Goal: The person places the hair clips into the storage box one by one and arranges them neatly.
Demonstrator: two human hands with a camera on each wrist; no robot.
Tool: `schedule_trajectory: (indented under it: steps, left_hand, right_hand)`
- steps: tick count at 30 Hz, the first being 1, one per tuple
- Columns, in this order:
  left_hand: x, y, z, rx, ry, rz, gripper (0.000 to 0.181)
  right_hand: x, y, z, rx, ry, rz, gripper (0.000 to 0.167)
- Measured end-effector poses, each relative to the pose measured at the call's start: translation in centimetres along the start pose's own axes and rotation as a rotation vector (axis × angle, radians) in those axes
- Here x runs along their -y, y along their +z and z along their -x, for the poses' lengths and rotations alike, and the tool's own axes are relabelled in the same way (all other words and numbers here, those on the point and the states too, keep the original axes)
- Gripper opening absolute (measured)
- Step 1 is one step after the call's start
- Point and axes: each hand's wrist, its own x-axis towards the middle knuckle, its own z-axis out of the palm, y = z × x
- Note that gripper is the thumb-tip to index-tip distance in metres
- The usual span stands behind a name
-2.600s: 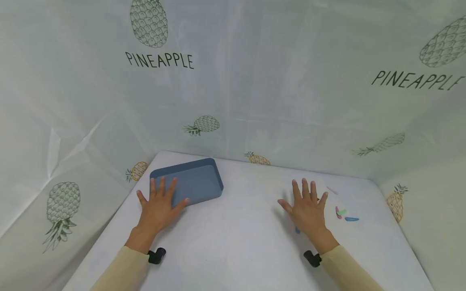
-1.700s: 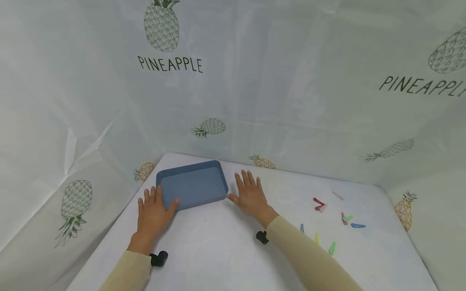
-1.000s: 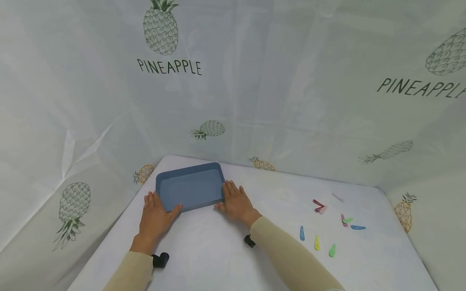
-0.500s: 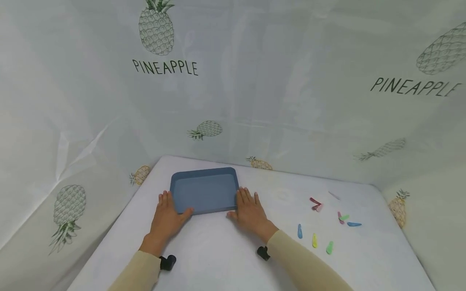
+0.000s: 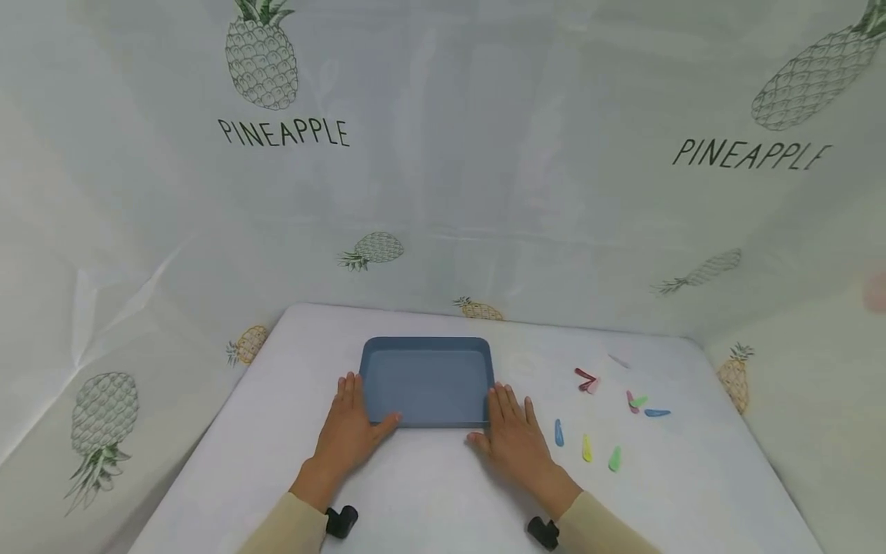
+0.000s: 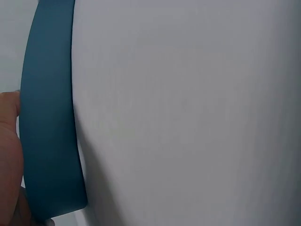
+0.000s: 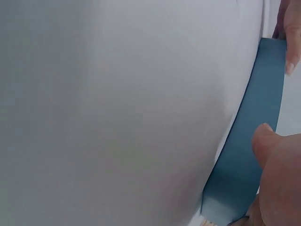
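A rectangular blue-grey tray (image 5: 425, 382) lies flat on the white table, its long front edge facing me. My left hand (image 5: 348, 436) touches its left end with straight fingers, thumb at the front edge. At the right end, my right hand (image 5: 521, 448) rests its straight fingers along the side, thumb near the front corner. Both wrist views show the front wall up close: the tray wall (image 6: 49, 108) with part of my left hand (image 6: 9, 165), and the wall (image 7: 251, 117) with my right hand (image 7: 282, 174) in front, thumb against it.
To the right of the tray lie several small coloured clips, among them a blue one (image 5: 558, 432), a yellow one (image 5: 587, 448), a green one (image 5: 614, 458) and a dark red one (image 5: 584, 375). A pineapple-print curtain (image 5: 443, 177) hangs behind and beside the table (image 5: 429, 492).
The tray has moved right and nearer to me, and now lies straight instead of slanted. My right hand has come from beside the clips to the tray's right end; my left hand has moved with the tray.
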Motion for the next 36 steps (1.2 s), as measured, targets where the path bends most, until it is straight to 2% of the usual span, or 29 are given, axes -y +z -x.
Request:
schedule_trajectory:
  steps: [2, 5, 9, 13, 19, 22, 26, 32, 36]
  left_hand:
    - [-0.6, 0.2, 0.4, -0.022, 0.026, 0.004, 0.113]
    - [-1.3, 0.5, 0.8, -0.020, 0.043, 0.007, 0.115]
    - [-1.8, 1.1, 1.4, 0.001, 0.052, -0.004, 0.118]
    - [-2.1, 1.6, 2.1, -0.018, 0.089, -0.016, 0.117]
    - [-2.4, 1.6, 3.0, -0.023, 0.128, -0.041, 0.114]
    - [-2.1, 1.5, 3.1, -0.007, 0.138, -0.046, 0.112]
    - [-1.1, 1.2, 2.8, 0.053, 0.145, -0.029, 0.108]
    - [0.3, 0.0, 2.3, 0.166, 0.157, 0.118, 0.108]
    - [1.4, -0.1, 2.1, 0.187, 0.143, 0.183, 0.107]
  right_hand:
    - [-0.3, -0.2, 0.9, -0.006, 0.009, -0.002, 0.085]
    - [-0.6, -0.4, 2.2, -0.021, 0.019, -0.008, 0.084]
    - [-1.0, -0.6, 3.9, -0.056, 0.011, 0.008, 0.084]
    - [-1.3, -0.8, 5.4, -0.086, 0.001, 0.038, 0.083]
    - [-1.4, -1.0, 6.6, -0.063, 0.020, 0.041, 0.085]
    - [-1.4, -1.1, 6.8, -0.051, 0.025, 0.031, 0.086]
    - [-1.4, -1.1, 7.0, -0.050, 0.025, 0.017, 0.087]
    - [-1.4, -0.9, 7.1, -0.065, 0.025, -0.010, 0.088]
    - [-1.5, -0.6, 7.2, -0.076, 0.017, -0.005, 0.088]
